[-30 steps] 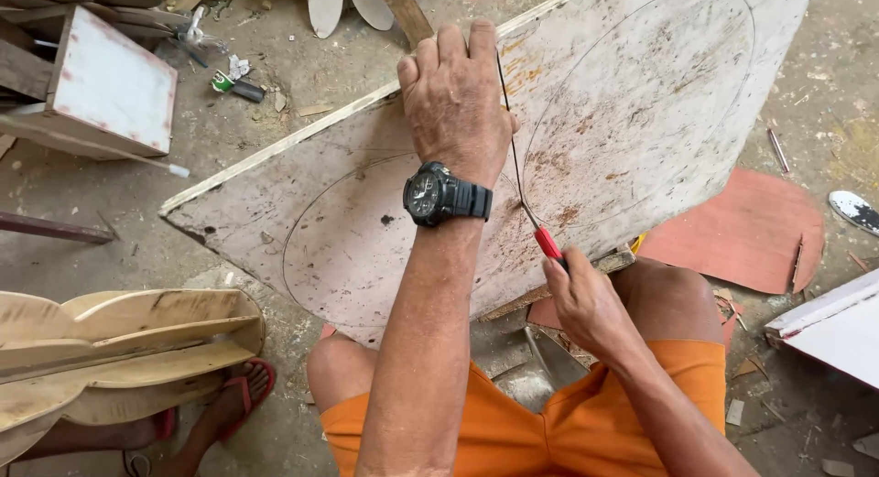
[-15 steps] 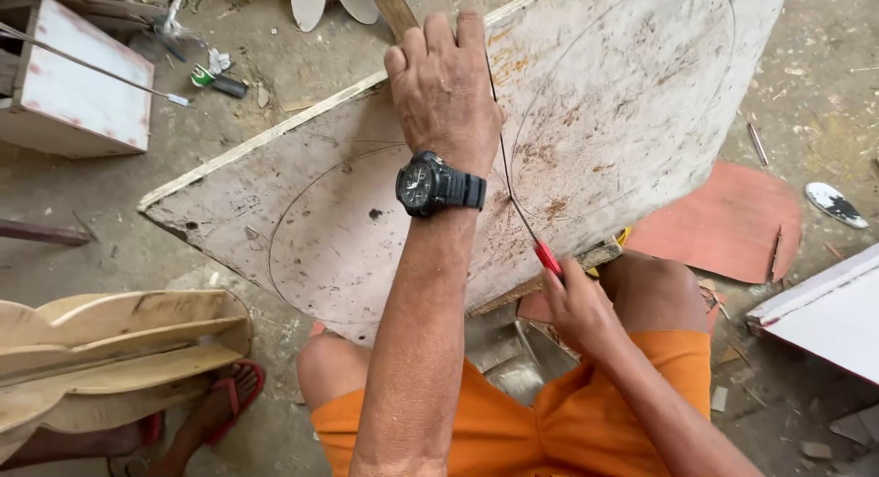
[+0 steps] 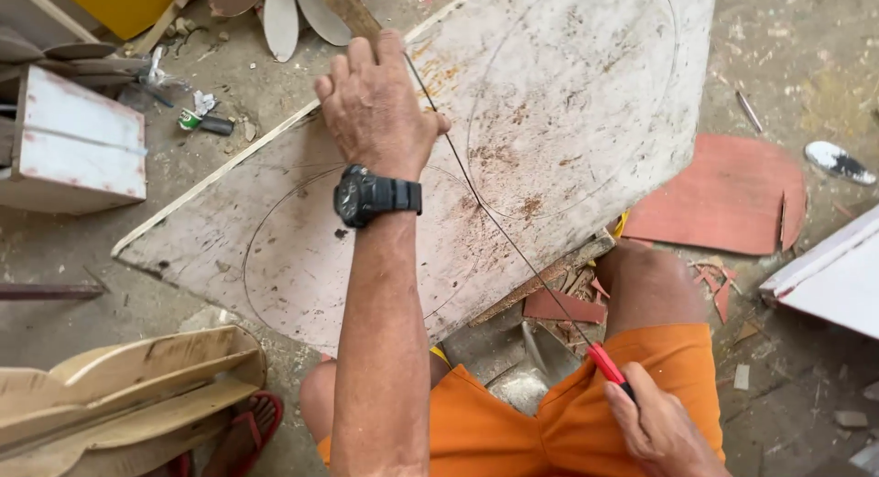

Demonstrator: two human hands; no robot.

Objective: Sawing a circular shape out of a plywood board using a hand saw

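A dusty grey concrete floor (image 3: 778, 65) is lying under everything, littered with chips and scraps of wood. Across the person's bare knees a large, flat, whitewashed plywood board (image 3: 568, 120) is resting at a slant, with two big pencilled circles drawn on its stained face. The left hand (image 3: 374, 106) is pressing down flat on the upper part of the board, fingers spread and curling over its far edge, with a black wristwatch (image 3: 371, 198) sitting on the wrist. The right hand (image 3: 661, 429) is clenching around the red handle (image 3: 609, 365) of a thin, dark saw blade (image 3: 494, 221), low over the orange shorts (image 3: 513, 431); the blade is running up diagonally across the board between the two circles and passing just beside the left thumb. Whether the blade is biting into the wood or only lying on it, I cannot tell. To the right of the board, a reddish-brown rounded panel offcut (image 3: 723, 198) is lying on the floor, and smaller reddish fragments are scattered under the board's lower edge. At far left a small white wooden box (image 3: 73, 152) is standing, and at lower left a stack of curved, pale wooden pieces (image 3: 119, 385) is sitting next to a red sandal (image 3: 252, 431).
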